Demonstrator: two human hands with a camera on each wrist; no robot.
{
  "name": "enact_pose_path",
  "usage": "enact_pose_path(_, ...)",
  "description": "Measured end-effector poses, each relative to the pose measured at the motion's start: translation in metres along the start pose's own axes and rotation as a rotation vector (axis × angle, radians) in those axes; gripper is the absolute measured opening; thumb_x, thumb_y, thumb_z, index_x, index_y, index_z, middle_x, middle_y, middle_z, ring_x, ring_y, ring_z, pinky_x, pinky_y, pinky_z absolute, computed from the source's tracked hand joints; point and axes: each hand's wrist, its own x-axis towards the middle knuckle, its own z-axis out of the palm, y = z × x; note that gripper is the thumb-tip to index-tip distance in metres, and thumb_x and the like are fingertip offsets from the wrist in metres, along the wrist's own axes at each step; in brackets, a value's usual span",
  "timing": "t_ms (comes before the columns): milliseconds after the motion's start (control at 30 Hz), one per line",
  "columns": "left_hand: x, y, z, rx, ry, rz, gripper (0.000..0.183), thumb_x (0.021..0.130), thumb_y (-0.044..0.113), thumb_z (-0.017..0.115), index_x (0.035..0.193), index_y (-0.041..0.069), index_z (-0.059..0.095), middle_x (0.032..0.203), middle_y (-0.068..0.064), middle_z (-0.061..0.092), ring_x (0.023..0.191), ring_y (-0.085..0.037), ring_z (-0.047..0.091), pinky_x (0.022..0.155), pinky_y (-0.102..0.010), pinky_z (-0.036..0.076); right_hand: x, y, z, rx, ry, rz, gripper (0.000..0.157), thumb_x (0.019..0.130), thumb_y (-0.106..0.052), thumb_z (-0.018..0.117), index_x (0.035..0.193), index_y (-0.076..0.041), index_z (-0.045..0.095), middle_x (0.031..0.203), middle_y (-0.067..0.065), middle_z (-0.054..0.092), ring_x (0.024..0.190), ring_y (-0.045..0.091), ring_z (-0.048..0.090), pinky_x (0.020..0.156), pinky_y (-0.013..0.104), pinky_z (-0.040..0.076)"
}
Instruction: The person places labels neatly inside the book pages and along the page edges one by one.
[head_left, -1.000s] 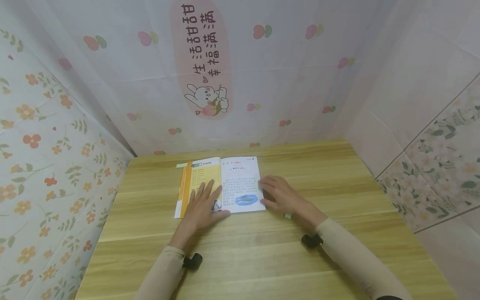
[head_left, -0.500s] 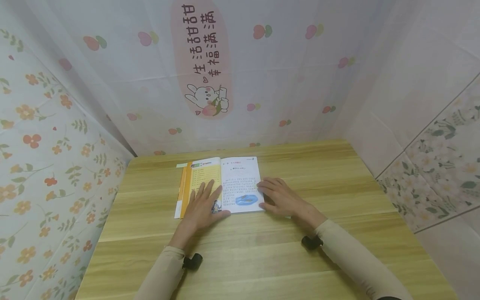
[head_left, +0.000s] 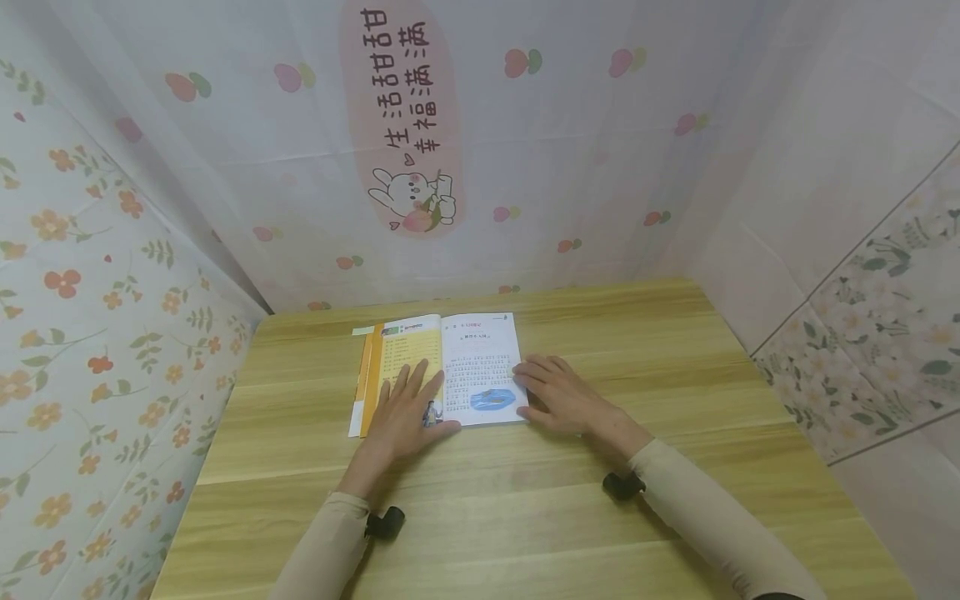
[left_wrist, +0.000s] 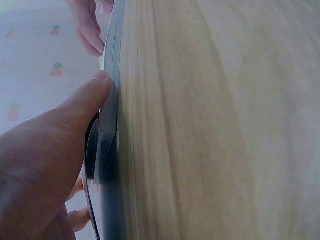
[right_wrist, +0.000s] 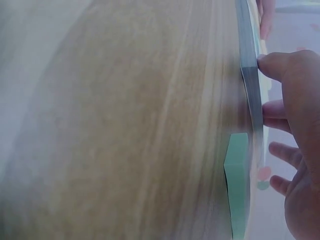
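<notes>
The left hand [head_left: 405,417] lies palm down on the left page [head_left: 408,350] of a book [head_left: 450,375], its fingers spread and pointing toward the far edge of the table [head_left: 480,517]. Its thumb reaches sideways along the book's near edge, by the spine, and in the left wrist view it rests against the block of pages. The grip is flat and splayed.

The right hand [head_left: 566,396] comes in from the near right, back of the hand up. Its fingers are gently bent and relaxed, the thumb held apart from them; the thumb tip touches the book's near right corner and the fingers reach the right edge higher up. Both forearms wear beige sleeves [head_left: 322,546], each with a black device [head_left: 386,523] at the wrist.

The book lies opened out, a little left of the middle of the table and closer to the far edge. The left page is yellow with an orange margin and rows of print. The right page [head_left: 480,367] is white, with headings, a block of small text and a blue oval picture [head_left: 492,400] toward the bottom. A pale green block [right_wrist: 237,175] sits on the table just beside the right hand.
</notes>
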Motion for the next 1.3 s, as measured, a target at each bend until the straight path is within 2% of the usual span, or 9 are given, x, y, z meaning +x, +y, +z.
enact_pose_path(367, 0.0001, -0.0001, -0.0001, 0.002, 0.001, 0.001, 0.101, 0.099, 0.074, 0.073, 0.178, 0.023, 0.037, 0.191, -0.014, 0.019, 0.177, -0.050, 0.015, 0.140, -0.079, 0.014, 0.0006, -0.0044, 0.0005, -0.016, -0.033, 0.027, 0.067, 0.111, -0.050, 0.066, 0.160, -0.004, 0.062, 0.169, 0.015, 0.060, 0.164, 0.044, 0.047, 0.135, 0.069, 0.037)
enact_pose_path(767, -0.0006, 0.0010, 0.0001, -0.004, 0.005, -0.001, 0.101, 0.098, 0.073, 0.074, 0.178, 0.023, 0.037, 0.191, -0.014, 0.020, 0.177, -0.051, 0.016, 0.140, -0.080, 0.014, 0.0034, -0.0076, -0.0003, 0.002, -0.068, 0.053, 0.069, 0.113, -0.052, 0.061, 0.163, -0.003, 0.058, 0.172, 0.014, 0.057, 0.168, 0.043, 0.043, 0.137, 0.068, 0.034)
enact_pose_path(1033, -0.0004, 0.0007, 0.0007, -0.001, 0.026, 0.010, 0.100, 0.098, 0.073, 0.075, 0.177, 0.022, 0.041, 0.190, -0.015, 0.023, 0.176, -0.052, 0.020, 0.138, -0.081, 0.017, 0.0058, -0.0082, 0.0013, 0.011, -0.059, 0.040, 0.070, 0.113, -0.052, 0.060, 0.163, -0.004, 0.058, 0.172, 0.015, 0.057, 0.168, 0.043, 0.043, 0.138, 0.068, 0.033)
enact_pose_path(1300, -0.0014, 0.0016, 0.0000, 0.001, 0.026, 0.007, 0.100, 0.098, 0.073, 0.075, 0.177, 0.022, 0.041, 0.190, -0.015, 0.023, 0.176, -0.051, 0.020, 0.139, -0.080, 0.017, 0.0084, -0.0099, 0.0022, -0.034, -0.063, 0.022, 0.069, 0.115, -0.052, 0.058, 0.163, -0.004, 0.058, 0.172, 0.014, 0.058, 0.168, 0.042, 0.043, 0.137, 0.068, 0.035)
